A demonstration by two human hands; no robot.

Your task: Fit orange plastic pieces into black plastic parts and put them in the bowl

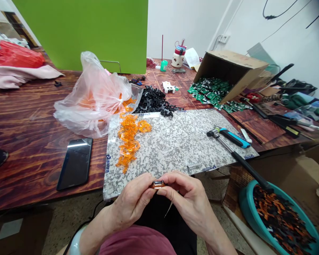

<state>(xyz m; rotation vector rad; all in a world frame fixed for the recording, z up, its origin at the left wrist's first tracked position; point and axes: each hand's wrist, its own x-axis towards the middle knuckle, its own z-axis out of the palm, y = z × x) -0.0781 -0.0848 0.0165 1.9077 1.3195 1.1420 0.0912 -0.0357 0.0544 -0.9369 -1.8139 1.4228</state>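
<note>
Just in front of the tabletop's near edge, my left hand (135,198) and my right hand (187,200) pinch a small black-and-orange plastic part (158,184) between thumbs and fingertips. A thin wire-like strip (169,209) hangs below my right fingers; its upper end is hidden. Beyond my hands lies a speckled stone-look board (167,145). Along its left side runs a row of clear orange plastic pieces (129,132). Small black plastic parts (154,101) are heaped at its back edge. Fine thin pins (198,137) and a short metal tube (194,165) rest on the board.
A hammer (239,159) and a blue-black handled tool (234,137) lie at the right. A phone (74,163) and a plastic bag (93,95) are at the left. Green circuit boards (211,90) spill from a cardboard box (236,67). A teal basin (247,202) holds black-and-orange parts.
</note>
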